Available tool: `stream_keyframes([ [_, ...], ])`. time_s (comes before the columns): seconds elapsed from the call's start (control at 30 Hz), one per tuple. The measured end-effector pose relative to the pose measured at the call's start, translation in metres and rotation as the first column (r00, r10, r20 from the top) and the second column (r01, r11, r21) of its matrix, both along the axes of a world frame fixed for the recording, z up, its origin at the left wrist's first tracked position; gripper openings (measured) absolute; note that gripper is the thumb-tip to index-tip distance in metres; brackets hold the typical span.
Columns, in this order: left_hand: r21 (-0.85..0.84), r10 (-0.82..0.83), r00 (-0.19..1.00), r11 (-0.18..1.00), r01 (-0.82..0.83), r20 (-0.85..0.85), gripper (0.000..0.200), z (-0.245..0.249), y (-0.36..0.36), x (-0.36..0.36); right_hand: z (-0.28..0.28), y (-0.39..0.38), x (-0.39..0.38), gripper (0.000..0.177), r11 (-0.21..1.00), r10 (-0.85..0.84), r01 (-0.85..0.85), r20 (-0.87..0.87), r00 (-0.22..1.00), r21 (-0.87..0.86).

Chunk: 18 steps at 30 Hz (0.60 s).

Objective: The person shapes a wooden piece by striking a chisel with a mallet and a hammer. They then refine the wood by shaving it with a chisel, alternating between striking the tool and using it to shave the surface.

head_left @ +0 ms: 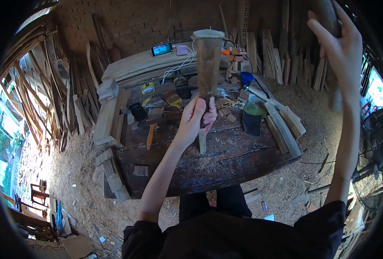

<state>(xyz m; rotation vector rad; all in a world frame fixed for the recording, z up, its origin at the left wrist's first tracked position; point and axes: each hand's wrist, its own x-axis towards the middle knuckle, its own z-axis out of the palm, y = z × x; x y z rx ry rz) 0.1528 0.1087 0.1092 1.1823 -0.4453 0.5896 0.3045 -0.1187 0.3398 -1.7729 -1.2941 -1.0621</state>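
My left hand [196, 118] is closed around the lower part of an upright chisel over the middle of the bench. The chisel's thick wooden handle [208, 64] rises toward me, its top end pale and frayed; its blade is mostly hidden. Just beneath that hand, a narrow piece of light wood [202, 142] shows against the dark bench top [174, 166]. Raised high at the upper right, my right hand [344, 47] grips a rounded wooden club [325, 15], partly blurred and cut off by the view's dark edge. The club is apart from the chisel.
Around the bench lie a flat brush [150, 137], a wider brush [172, 98], a tape measure [147, 88], dark sandpaper [252, 124] and curved wooden parts [283, 129]. A phone [161, 49] stands at the back. Planks lean on the walls; a fan [371, 183] stands right.
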Motion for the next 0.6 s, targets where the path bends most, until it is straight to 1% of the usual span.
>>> stream_keyframes([
  [0.1,-0.020,-0.004,0.999,1.000,0.004,-0.035,0.032,0.001,-0.005,0.000,-0.027,0.009,-0.001,0.054,0.980,0.168,-0.134,0.249,0.954,-0.147],
  [0.13,0.022,0.081,0.996,0.997,-0.080,-0.043,0.036,0.004,-0.004,0.001,-0.027,0.006,-0.009,0.052,0.969,-0.020,0.063,0.180,0.983,-0.238],
  [0.17,0.060,0.162,0.985,0.985,-0.159,-0.052,0.041,0.004,-0.005,0.001,-0.021,0.004,-0.006,0.052,0.970,-0.025,0.067,0.175,0.984,-0.235],
  [0.23,0.068,0.145,0.988,0.988,-0.142,-0.051,0.040,0.005,-0.006,0.000,-0.002,0.001,0.002,0.052,0.985,0.094,-0.086,0.047,0.994,-0.152],
  [0.27,0.075,0.135,0.990,0.989,-0.131,-0.046,0.040,0.006,-0.006,-0.001,0.009,-0.002,-0.008,0.053,0.990,-0.070,0.071,0.011,0.997,-0.121],
  [0.3,0.080,0.126,0.991,0.989,-0.122,-0.046,0.040,0.004,-0.007,-0.004,0.016,0.005,-0.022,0.021,0.999,0.014,-0.021,0.189,0.982,0.035],
  [0.33,0.074,0.127,0.991,0.990,-0.124,-0.045,0.040,0.004,-0.008,-0.004,0.011,0.011,-0.037,0.020,0.987,0.069,-0.073,0.032,0.997,0.143],
  [0.37,0.067,0.117,0.991,0.991,-0.113,-0.058,0.040,0.004,-0.010,-0.003,0.004,0.013,-0.046,0.020,0.961,0.139,-0.104,-0.120,0.983,0.257],
  [0.4,0.064,0.105,0.992,0.993,-0.101,-0.068,0.040,0.005,-0.010,-0.002,-0.005,0.008,-0.036,0.037,0.999,0.049,-0.047,-0.103,0.993,0.024],
  [0.43,0.067,0.104,0.992,0.993,-0.100,-0.068,0.040,0.005,-0.010,-0.002,-0.017,0.001,-0.022,0.054,0.978,-0.038,0.023,-0.068,0.997,-0.207],
  [0.47,0.073,0.120,0.991,0.991,-0.115,-0.066,0.040,0.004,-0.009,-0.001,-0.026,0.001,-0.015,0.054,0.956,-0.060,0.101,0.155,0.986,-0.276],
  [0.5,0.079,0.134,0.989,0.989,-0.129,-0.063,0.040,0.003,-0.008,0.001,-0.024,0.003,-0.012,0.056,0.973,-0.023,0.063,0.180,0.983,-0.223],
  [0.57,0.076,0.115,0.992,0.991,-0.112,-0.043,0.041,0.002,-0.007,0.000,-0.008,0.000,-0.014,0.058,0.981,-0.048,0.055,0.045,0.998,-0.184],
  [0.6,0.096,0.123,0.991,0.988,-0.118,-0.047,0.040,0.003,-0.008,0.000,-0.001,-0.004,-0.012,0.058,0.983,0.000,0.005,0.028,1.000,-0.182],
])
